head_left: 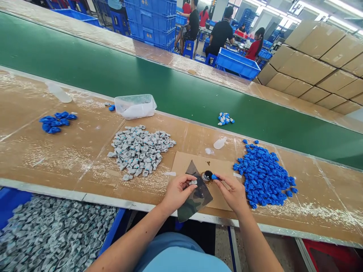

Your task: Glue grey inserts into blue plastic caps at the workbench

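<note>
My left hand (177, 192) pinches a small grey plastic part (193, 182) above a camouflage-patterned sheet (195, 202). Between the fingers of my right hand (233, 190) is a small blue part (214, 176), its tip at the mouth of a little round jar (208, 175) of dark contents. Both the jar and the sheet lie on a flat piece of cardboard (181, 158). A heap of grey parts (141, 149) spreads to the left of my hands. To the right lies a heap of blue parts (263, 175).
Beyond the table runs a green conveyor belt (181, 90) bearing a few blue-and-white pieces (225, 118). A clear plastic tub (135, 107) and a white bottle (59, 93) stand along the table's far side. A blue bin (113, 230) full of grey parts sits lower left.
</note>
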`<state>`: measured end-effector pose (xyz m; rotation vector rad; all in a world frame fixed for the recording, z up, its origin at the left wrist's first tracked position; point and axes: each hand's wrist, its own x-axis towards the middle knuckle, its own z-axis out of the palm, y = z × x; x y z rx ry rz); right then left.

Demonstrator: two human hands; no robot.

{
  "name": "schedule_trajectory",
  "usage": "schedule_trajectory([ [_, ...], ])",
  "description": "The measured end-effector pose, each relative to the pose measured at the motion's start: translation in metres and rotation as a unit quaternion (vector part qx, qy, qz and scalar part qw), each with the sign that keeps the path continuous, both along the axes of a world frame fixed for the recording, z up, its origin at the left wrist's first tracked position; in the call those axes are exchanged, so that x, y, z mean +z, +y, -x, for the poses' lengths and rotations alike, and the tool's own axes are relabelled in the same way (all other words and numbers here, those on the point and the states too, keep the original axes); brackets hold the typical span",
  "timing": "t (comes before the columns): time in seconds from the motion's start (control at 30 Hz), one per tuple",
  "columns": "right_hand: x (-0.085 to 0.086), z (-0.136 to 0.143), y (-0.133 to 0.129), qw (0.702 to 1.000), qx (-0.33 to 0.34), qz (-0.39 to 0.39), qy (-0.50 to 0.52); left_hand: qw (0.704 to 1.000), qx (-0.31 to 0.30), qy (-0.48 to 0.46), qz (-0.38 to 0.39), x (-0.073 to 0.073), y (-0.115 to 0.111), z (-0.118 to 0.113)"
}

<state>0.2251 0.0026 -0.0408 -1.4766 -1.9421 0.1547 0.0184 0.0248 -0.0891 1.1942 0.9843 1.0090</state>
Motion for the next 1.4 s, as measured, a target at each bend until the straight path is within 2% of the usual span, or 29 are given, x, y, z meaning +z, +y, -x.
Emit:
schedule_trajectory([
  [0.4, 0.003, 0.001, -0.002, 1.0, 0.009, 0.021, 0.014, 1.0, -0.003, 0.002, -0.021, 0.0, 0.0, 0.001],
  [0.6, 0.006, 0.005, -0.007, 0.99, -0.019, 0.086, 0.113, 0.998, -0.012, 0.01, -0.055, 0.01, 0.001, 0.006],
  [0.73, 0.011, 0.02, -0.015, 0.977, 0.002, 0.104, 0.187, 0.998, -0.037, -0.042, 0.012, 0.014, -0.002, 0.006],
  [0.83, 0.013, 0.033, -0.019, 0.978, 0.03, 0.09, 0.184, 0.993, -0.048, -0.087, 0.063, 0.015, -0.007, 0.003],
  [0.93, 0.013, 0.039, -0.02, 0.981, 0.04, 0.081, 0.172, 0.99, -0.06, -0.102, 0.072, 0.018, -0.011, 0.0],
  [1.03, 0.015, 0.039, -0.02, 0.98, 0.058, 0.089, 0.167, 0.991, -0.077, -0.091, 0.059, 0.022, -0.011, 0.001],
  [1.2, 0.023, 0.032, -0.02, 0.976, 0.101, 0.112, 0.155, 0.992, -0.126, 0.001, -0.026, 0.033, -0.009, 0.01],
  [1.27, 0.024, 0.032, -0.021, 0.975, 0.102, 0.115, 0.159, 0.99, -0.136, 0.008, -0.036, 0.038, -0.01, 0.011],
  [1.4, 0.018, 0.035, -0.026, 0.974, 0.068, 0.092, 0.193, 0.995, -0.096, -0.034, -0.003, 0.043, -0.014, 0.005],
])
